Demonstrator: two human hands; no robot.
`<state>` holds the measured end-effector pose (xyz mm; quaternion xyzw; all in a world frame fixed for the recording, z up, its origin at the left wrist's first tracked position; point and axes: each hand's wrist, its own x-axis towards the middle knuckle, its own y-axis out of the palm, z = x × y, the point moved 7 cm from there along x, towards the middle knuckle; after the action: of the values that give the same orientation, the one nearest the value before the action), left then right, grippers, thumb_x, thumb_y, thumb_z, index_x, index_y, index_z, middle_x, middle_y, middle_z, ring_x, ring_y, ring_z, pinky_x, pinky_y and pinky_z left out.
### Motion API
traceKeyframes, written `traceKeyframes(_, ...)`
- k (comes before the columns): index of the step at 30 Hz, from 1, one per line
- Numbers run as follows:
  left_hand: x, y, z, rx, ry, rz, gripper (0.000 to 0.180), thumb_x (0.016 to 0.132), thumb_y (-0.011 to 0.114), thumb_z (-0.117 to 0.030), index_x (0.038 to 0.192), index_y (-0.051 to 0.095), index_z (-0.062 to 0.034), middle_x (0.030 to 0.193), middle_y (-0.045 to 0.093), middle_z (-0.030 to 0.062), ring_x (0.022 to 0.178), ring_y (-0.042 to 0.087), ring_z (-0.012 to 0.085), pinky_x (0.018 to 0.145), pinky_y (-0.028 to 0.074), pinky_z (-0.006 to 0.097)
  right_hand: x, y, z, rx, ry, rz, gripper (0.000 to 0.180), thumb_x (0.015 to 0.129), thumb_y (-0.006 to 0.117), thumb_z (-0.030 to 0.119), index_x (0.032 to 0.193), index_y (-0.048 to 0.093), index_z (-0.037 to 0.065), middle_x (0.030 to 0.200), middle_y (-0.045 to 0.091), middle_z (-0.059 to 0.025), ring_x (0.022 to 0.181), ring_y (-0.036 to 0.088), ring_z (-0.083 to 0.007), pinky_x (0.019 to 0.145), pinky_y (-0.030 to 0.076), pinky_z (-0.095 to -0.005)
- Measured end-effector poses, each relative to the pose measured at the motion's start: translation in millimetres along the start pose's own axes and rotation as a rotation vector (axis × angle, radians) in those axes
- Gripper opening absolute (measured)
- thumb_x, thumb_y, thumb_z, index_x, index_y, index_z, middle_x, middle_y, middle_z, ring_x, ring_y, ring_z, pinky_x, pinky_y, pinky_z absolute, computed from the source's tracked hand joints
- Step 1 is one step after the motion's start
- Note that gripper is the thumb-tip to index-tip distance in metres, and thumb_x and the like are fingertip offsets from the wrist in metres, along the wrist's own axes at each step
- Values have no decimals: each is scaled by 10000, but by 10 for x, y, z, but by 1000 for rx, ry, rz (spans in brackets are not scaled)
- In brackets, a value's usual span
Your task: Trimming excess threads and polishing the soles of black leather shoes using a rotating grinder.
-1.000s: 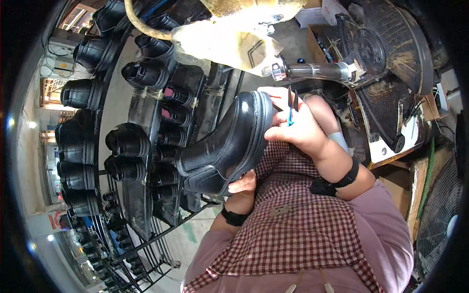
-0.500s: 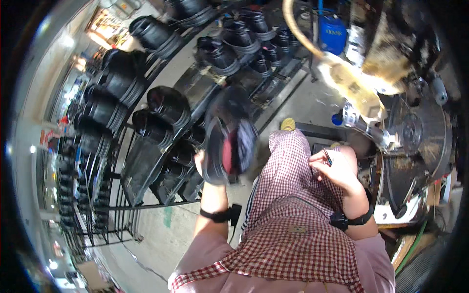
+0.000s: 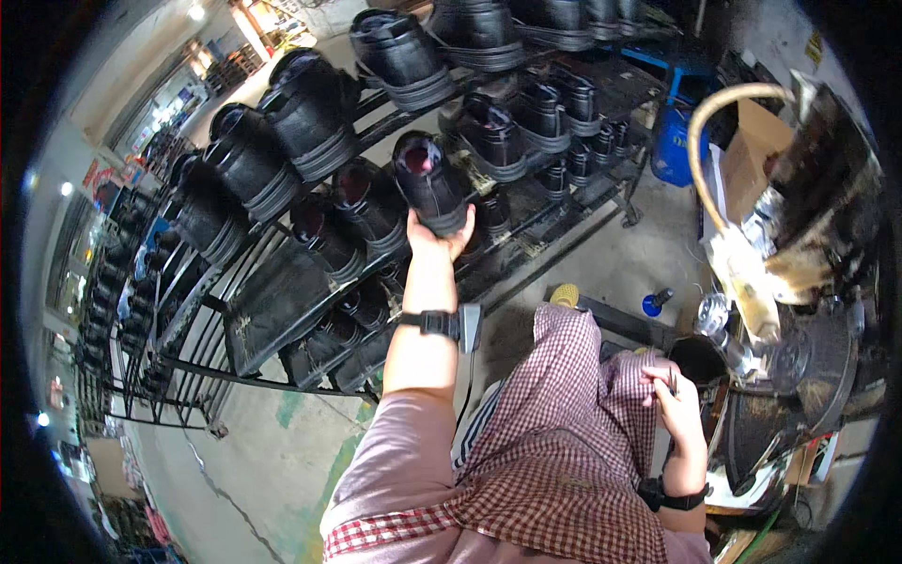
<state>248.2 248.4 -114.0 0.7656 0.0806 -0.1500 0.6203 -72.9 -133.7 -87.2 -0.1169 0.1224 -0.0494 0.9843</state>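
My left hand reaches forward and grips a black shoe by its end, fingers spread round both sides. The shoe's opening faces up and shows a reddish lining. It is at the middle level of a dark metal rack, beside other black shoes; whether it rests on the shelf, I cannot tell. Over my lap, near the knee of the checked apron, my right hand is closed round a thin dark tool, mostly hidden by the fingers.
More black shoes line the rack's upper level. To the right stands a machine with a bright lamp and a curved pale hose. Behind it are a blue drum and a cardboard box. A small blue-topped object is on the floor.
My left hand has carried the shoe forward and up to the rack, its arm now stretched out. The view has shifted left. My right hand stays near my lap with the thin tool.
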Motion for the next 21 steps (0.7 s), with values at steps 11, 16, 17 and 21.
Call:
traceKeyframes(11,-516,1207,1001,1102,744,496,495,873,605,-340,1217,542,10,1144,607,202,1006,623,328,856,517,400,86,4,-119,25,54,2,269,947,455,16,1161,611,-29,940,665,-107,654,583,-98,620,486,-221)
traceKeyframes(16,116,1711,447,2135,1144,134,414,787,684,-317,1118,621,-77,1062,617,151,935,616,362,812,506,436,216,249,317,-56,-125,71,300,934,430,-32,1174,606,3,931,644,-102,652,570,-106,624,487,-229)
traceKeyframes(17,160,1688,504,2173,1065,187,354,787,682,-320,1039,658,-73,1022,622,141,921,621,353,798,508,438,221,277,394,-11,-134,68,267,943,437,-15,1151,605,-19,919,652,-111,639,574,-111,622,489,-236)
traceKeyframes(21,-1117,1666,1259,1896,1521,602,404,758,703,-352,533,514,-75,583,504,85,522,556,299,452,421,403,251,187,227,191,-34,-7,293,999,458,188,1039,617,-56,928,669,-134,596,600,-135,625,490,-254)
